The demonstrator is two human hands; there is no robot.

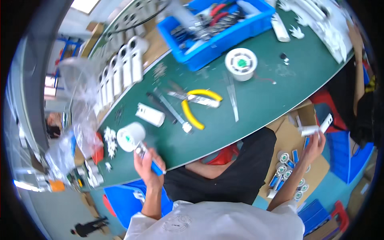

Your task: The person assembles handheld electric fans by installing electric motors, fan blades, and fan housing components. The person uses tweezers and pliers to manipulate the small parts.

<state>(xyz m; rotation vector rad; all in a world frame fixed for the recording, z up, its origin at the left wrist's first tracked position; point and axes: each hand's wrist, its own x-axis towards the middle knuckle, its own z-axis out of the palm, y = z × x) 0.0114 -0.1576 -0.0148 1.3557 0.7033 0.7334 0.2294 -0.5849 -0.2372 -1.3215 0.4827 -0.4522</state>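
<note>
My left hand [149,165] is closed round a blue cylinder with a silvery part, joined to a white round head [131,137] with a green centre, over the near left of the green table. Out to the right, above an open cardboard box [276,124], my right hand [315,147] grips a white plastic handle shell [309,130]; a second white slotted piece [327,123] shows beside its fingertips. Close to the left hand lies another white shell [150,115]. Yellow-handled pliers [200,100], a screwdriver [172,105] and tweezers [232,98] rest farther in.
Inside the cardboard box lie several white-and-blue units [282,170]. A blue bin [224,44] of parts stands at the table's back, near a white round housing [241,64]. White shells [124,64] line the left side. Another person's arm [358,76] reaches in at far right.
</note>
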